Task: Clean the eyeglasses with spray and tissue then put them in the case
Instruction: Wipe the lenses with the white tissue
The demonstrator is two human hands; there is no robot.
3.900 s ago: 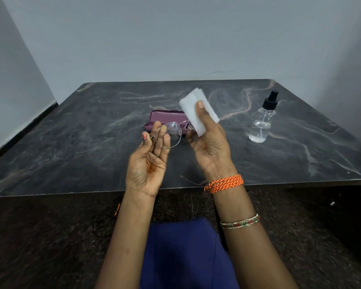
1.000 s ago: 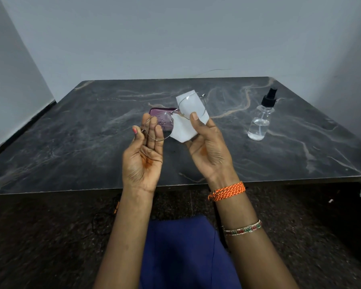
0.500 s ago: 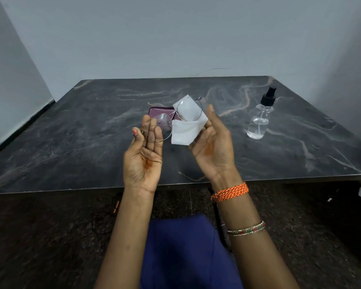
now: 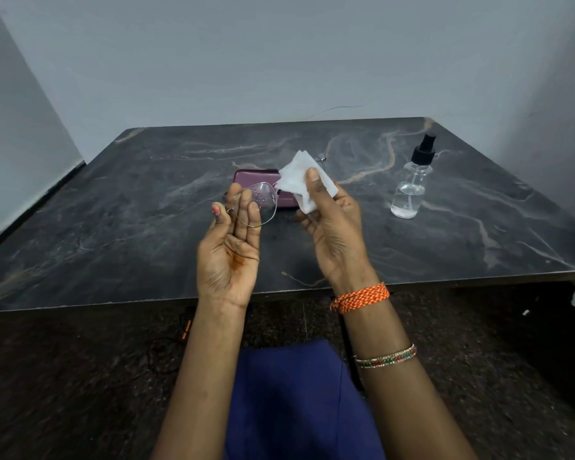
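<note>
My left hand [image 4: 229, 257] holds thin wire-framed eyeglasses [image 4: 263, 207] by the left lens rim, palm toward me. Droplets dot that lens. My right hand [image 4: 336, 227] pinches a white tissue [image 4: 296, 177] around the other lens, thumb on the near side; that lens is hidden by the tissue. A temple tip pokes out behind the tissue. A purple eyeglass case [image 4: 256, 177] lies shut on the table just behind the glasses. A clear spray bottle [image 4: 410, 190] with a black pump top stands upright to the right.
The dark marble table [image 4: 113, 227] reaches to grey walls at the back and left. Its near edge runs just under my wrists. Below it are a dark speckled floor and my blue-clothed lap.
Half a second ago my right hand was open with the tissue lying loose on the lens; now its thumb and fingers have closed on the tissue over that lens.
</note>
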